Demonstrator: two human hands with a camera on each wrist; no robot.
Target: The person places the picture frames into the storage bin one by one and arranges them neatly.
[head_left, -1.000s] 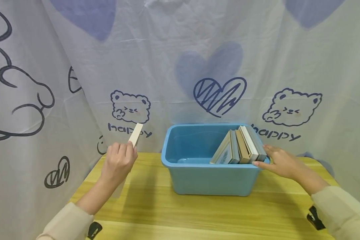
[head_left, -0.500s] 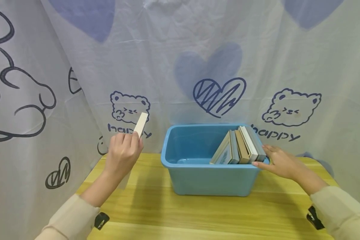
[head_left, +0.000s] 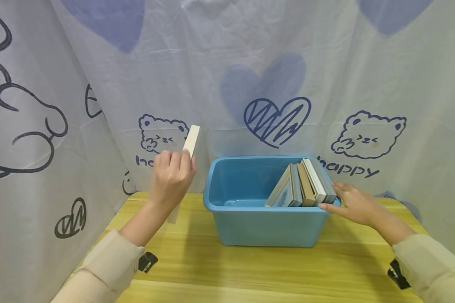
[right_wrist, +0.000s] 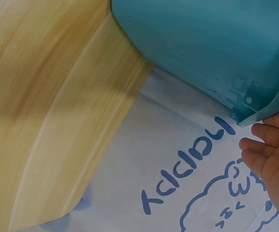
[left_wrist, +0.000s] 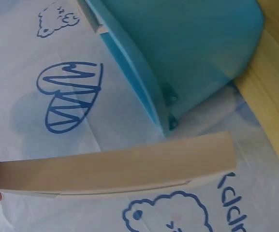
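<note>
My left hand (head_left: 172, 179) holds a cream picture frame (head_left: 191, 141) by its edge, raised over the table to the left of a blue plastic bin (head_left: 265, 229). The frame shows nearly edge-on; in the left wrist view its long tan side (left_wrist: 120, 166) reaches out from the fingers below the bin. Several picture frames (head_left: 307, 185) lean together at the right end inside the bin, one showing a bluish picture. My right hand (head_left: 354, 206) rests at the bin's right rim, its thumb at the front corner. In the right wrist view its relaxed fingers (right_wrist: 267, 133) touch just under the rim.
The bin stands on a yellow wood-grain table (head_left: 250, 273). A white curtain (head_left: 220, 113) printed with hearts and bear faces hangs behind the table and at its left. Black straps or clips (head_left: 148, 261) show beside both sleeves.
My left hand has risen and moved right toward the bin with the picture frame in it. The right hand, the bin and the frames inside stay in place.
</note>
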